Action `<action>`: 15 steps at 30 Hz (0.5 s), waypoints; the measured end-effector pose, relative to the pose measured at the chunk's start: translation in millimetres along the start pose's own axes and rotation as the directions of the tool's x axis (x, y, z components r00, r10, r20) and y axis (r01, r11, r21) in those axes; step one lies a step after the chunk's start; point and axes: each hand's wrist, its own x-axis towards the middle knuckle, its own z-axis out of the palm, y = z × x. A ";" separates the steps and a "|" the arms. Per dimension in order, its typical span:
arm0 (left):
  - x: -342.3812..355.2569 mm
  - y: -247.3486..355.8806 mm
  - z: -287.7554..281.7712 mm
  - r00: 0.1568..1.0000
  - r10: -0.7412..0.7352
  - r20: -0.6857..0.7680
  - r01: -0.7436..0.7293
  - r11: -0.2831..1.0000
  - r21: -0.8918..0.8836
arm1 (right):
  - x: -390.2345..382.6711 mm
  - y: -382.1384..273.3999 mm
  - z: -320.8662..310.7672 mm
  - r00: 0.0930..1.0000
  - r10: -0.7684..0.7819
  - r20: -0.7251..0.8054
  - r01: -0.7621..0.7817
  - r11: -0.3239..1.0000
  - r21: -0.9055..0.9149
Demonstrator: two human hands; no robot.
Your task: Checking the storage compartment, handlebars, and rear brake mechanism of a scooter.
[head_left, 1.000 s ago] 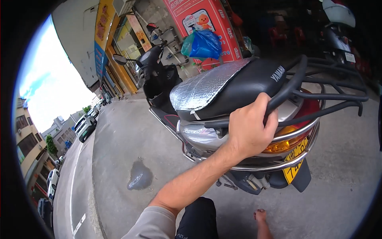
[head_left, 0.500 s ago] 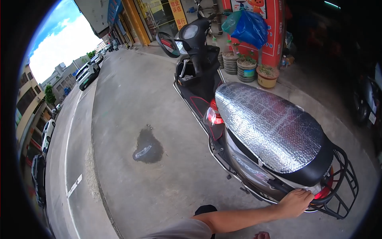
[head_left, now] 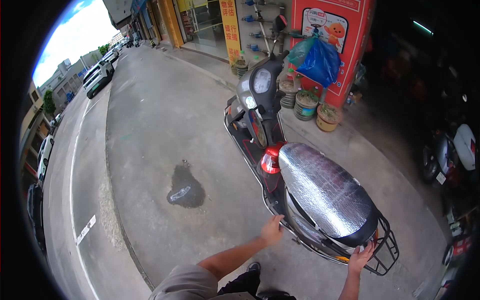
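1. The left hand [head_left: 271, 230] is resting by the metal side rail [head_left: 264, 192], its fingers slightly bent; whether it is gripping the rail, I cannot tell.
2. The right hand [head_left: 360, 257] is holding its fingers up against the scooter's tail, just behind the seat and beside the black rear rack [head_left: 388, 249]; I cannot tell whether it is pinching anything.
3. The scooter [head_left: 306, 228] is standing in front of the person and to the right, its handlebars pointing away.
4. A silver quilted cover [head_left: 327, 186] is lying over most of the black seat [head_left: 366, 233].
5. A glossy red object [head_left: 272, 159] is sitting just ahead of the seat.
6. Beyond the scooter's front, a blue bag [head_left: 320, 65] and a green bag [head_left: 301, 54] are hanging before a red board [head_left: 356, 30], while potted plants [head_left: 328, 118] are standing below.
7. To the left, a dark wet patch [head_left: 186, 186] is marking the pavement; farther off, a white car [head_left: 99, 76] is standing by the road.
8. At the far right, another scooter [head_left: 444, 159] is standing in shade.
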 end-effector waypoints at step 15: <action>327.3 27.8 -114.7 0.757 -0.104 -0.645 0.065 0.994 -0.084 | 47.2 -38.3 97.4 0.991 0.077 -0.110 -0.117 0.899 -0.423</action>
